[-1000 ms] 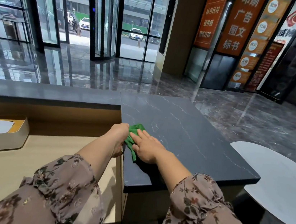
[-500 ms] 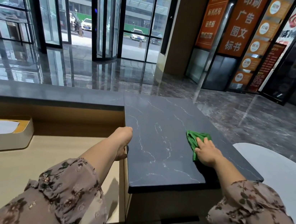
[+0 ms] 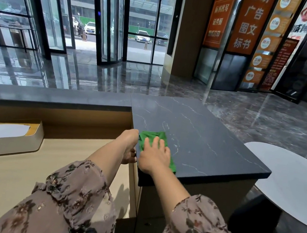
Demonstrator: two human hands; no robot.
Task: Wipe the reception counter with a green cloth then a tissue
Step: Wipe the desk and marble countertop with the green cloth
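A green cloth (image 3: 154, 136) lies flat on the dark marble reception counter (image 3: 204, 138), near its left edge. My right hand (image 3: 154, 156) presses down on the cloth with straight, spread fingers. My left hand (image 3: 129, 144) grips the counter's left edge right beside the cloth, fingers curled over the rim. A cream tissue box (image 3: 12, 137) with a white tissue sticking out stands on the lower wooden desk at the left.
The lower wooden desk (image 3: 23, 177) runs left of the counter, backed by a wooden wall under a dark ledge (image 3: 53, 97). A white round table (image 3: 292, 185) stands to the right of the counter. Glossy lobby floor lies beyond.
My right hand slid the green cloth from the counter's right side back to its left edge. My left hand stayed on the counter's edge.
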